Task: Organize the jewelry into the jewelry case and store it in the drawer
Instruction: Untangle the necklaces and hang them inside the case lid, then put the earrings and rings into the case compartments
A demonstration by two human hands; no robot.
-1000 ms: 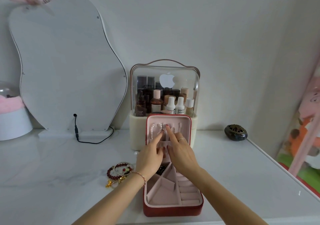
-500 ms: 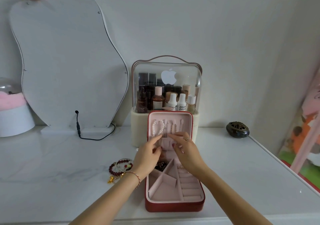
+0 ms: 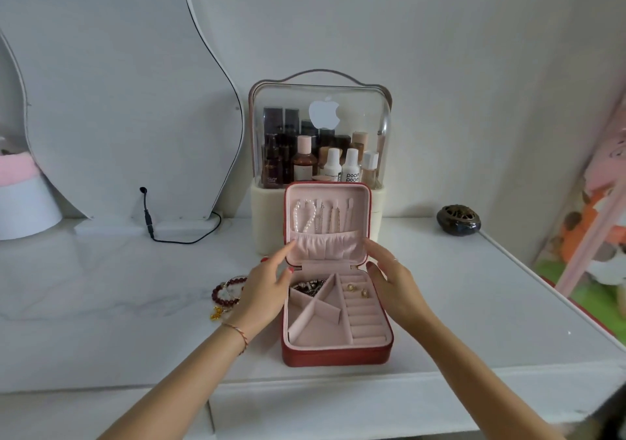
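At the centre of the frame we see the red jewelry case [image 3: 337, 351] lying open on the white surface [image 3: 101, 287], its lid [image 3: 327, 224] standing upright against the clear cosmetics organizer [image 3: 320, 134] behind it. Inside the lid a pearl bracelet [image 3: 301, 217] and thin chains [image 3: 330, 219] hang from hooks above a gathered pink pocket [image 3: 325, 244]. In the base, dark jewelry [image 3: 308, 286] lies in the upper-left compartment, and gold earrings [image 3: 357, 290] sit on the ring rolls to the right. Our left hand [image 3: 267, 290] is at the lid's left edge, fingers relaxed and spread wide, holding nothing; one fingertip touches the lid's edge. Our right hand [image 3: 394, 287] is at the lid's right edge, fingers likewise loose and holding nothing. Left of the case, partly behind the left hand, a dark red bead bracelet [image 3: 225, 292] lies on the surface. A mirror [image 3: 118, 83] leans at upper left; a small dark dish [image 3: 458, 220] sits at right.
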